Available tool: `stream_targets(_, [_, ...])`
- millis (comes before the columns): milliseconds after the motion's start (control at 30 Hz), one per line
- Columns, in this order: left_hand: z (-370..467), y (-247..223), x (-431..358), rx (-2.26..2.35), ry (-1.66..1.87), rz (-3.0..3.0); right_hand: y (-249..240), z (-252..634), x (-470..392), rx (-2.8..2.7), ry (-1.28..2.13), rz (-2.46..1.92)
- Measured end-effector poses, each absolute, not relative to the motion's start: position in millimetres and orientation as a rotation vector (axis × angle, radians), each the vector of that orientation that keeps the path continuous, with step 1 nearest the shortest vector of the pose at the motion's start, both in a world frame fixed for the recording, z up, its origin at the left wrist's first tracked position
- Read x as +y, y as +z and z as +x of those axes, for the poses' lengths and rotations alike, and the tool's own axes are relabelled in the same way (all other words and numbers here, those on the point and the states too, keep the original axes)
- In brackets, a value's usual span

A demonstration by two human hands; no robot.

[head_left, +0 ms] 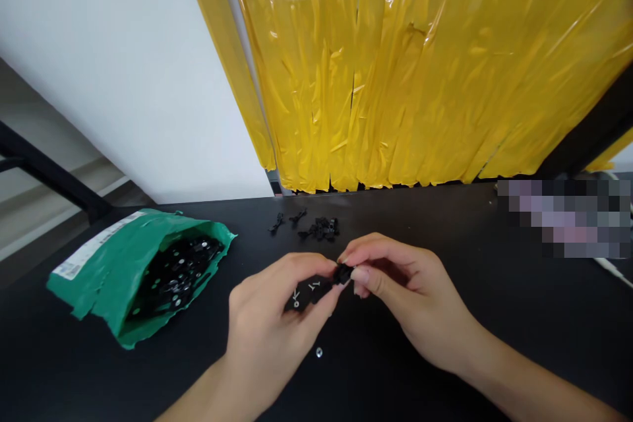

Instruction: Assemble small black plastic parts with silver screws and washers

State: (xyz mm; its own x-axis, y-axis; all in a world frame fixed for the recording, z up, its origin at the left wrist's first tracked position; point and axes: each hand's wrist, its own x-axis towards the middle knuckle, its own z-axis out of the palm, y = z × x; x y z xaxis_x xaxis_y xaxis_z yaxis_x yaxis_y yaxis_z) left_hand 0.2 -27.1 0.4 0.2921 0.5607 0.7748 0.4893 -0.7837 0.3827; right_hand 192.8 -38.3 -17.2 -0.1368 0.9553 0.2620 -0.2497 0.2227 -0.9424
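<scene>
A small black plastic part [342, 273] is pinched between the fingertips of both hands, above the black tabletop. My left hand [277, 316] grips it from the left with thumb and fingers. From the right, my right hand [410, 293] holds its other side with thumb and bent fingers. The fingers cover much of the part, so its exact shape is hidden. Several small silver screws [313, 286] lie on the table behind my left hand's fingers. Nearer to me is a small round metal piece [319, 352]. Beyond the hands sits a little pile of black plastic parts [324, 229].
On the left lies a torn-open green bag [113, 270] full of black parts with metal bits. Two loose black pieces [277, 222] rest near the table's back edge. Yellow plastic strips [376, 79] hang behind the table [420, 211], beside a white panel [128, 66]. A blurred patch covers the far right.
</scene>
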Motion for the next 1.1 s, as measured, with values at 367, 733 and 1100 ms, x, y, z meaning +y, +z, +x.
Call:
stream_targets(367, [0, -1, -27, 0.977, 1.348, 2.401, -22, 194, -37, -1.42, 0.886, -0.769])
stream_targets(733, [-8, -1, -17, 0.759, 1.196, 2.636, -23, 195, -41, -1.498, 0.753, -0.823])
stream_targets(1100, [-17, -2, -14, 0.71, 1.388, 3.044, -23, 182, -47, -1.24, 1.049, -0.927])
